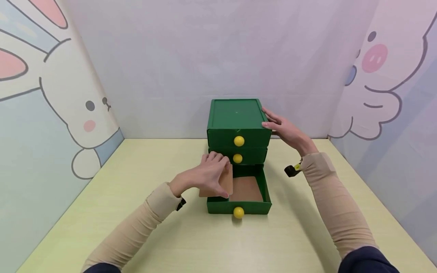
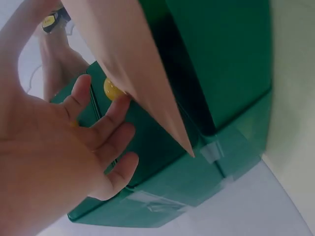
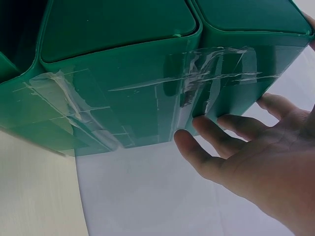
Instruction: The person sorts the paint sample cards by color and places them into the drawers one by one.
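A green cabinet of three stacked drawers with yellow ball knobs stands mid-table. Its bottom drawer is pulled out, and a flat brown piece lies on the drawer's floor. Over the left part of that drawer, my left hand grips a thin brown card by its edges, tilted; the left wrist view has fingertips at the card's edge. At the top right, my right hand rests its thumb on the cabinet's top edge. Its extended fingers touch the taped side in the right wrist view.
Both upper drawers, with yellow knobs, are closed. Clear tape runs across the cabinet's side. The pale wooden table is bounded by a white back curtain and side panels with cartoon animals.
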`<state>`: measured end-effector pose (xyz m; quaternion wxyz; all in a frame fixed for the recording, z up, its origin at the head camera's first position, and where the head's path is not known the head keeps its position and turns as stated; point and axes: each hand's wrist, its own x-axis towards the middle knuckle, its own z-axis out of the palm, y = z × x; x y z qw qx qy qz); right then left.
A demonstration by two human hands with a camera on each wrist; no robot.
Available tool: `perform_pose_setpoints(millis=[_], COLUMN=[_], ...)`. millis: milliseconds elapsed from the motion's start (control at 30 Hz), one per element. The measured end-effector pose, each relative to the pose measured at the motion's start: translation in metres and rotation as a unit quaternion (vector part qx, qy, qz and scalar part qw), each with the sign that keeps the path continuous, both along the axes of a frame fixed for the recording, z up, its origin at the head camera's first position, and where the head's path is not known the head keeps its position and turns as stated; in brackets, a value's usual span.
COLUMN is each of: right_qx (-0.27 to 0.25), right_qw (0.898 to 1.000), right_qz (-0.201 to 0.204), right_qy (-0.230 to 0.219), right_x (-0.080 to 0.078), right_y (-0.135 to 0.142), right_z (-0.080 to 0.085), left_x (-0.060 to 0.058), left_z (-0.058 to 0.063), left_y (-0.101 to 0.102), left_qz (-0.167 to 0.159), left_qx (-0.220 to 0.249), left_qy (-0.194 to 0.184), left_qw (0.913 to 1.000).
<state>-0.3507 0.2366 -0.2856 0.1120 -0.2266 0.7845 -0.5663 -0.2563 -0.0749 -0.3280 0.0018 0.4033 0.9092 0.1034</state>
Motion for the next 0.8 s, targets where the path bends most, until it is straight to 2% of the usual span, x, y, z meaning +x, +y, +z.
perform_pose_setpoints(millis=[233,533,700,767,800], right_qx=[0.000,-0.001,-0.003,-0.003,-0.002], right_qw=[1.000,1.000,1.000,1.000,1.000], right_qz=[-0.002,-0.005,-0.003,-0.004,-0.004], right_qy=[-0.003,-0.002,-0.003,-0.003,-0.004], right_x=[-0.001,-0.001,0.000,0.001,0.001], right_y=[0.000,-0.001,0.000,-0.001,-0.001], right_z=[-0.001,0.000,0.000,0.000,0.000], left_x=[0.001,0.000,0.008,0.017,0.022], left_z=[-0.001,-0.009,-0.015,-0.016,-0.016], left_y=[0.012,0.020,0.020,0.020,0.020], left_qz=[-0.018,0.001,0.014,0.010,0.004], left_qx=[-0.009,-0.017,0.013,0.044,0.068], left_qy=[0.022,0.026,0.049,0.042,0.022], left_qw=[0.9996,0.9995,0.9986,0.9981,0.9974])
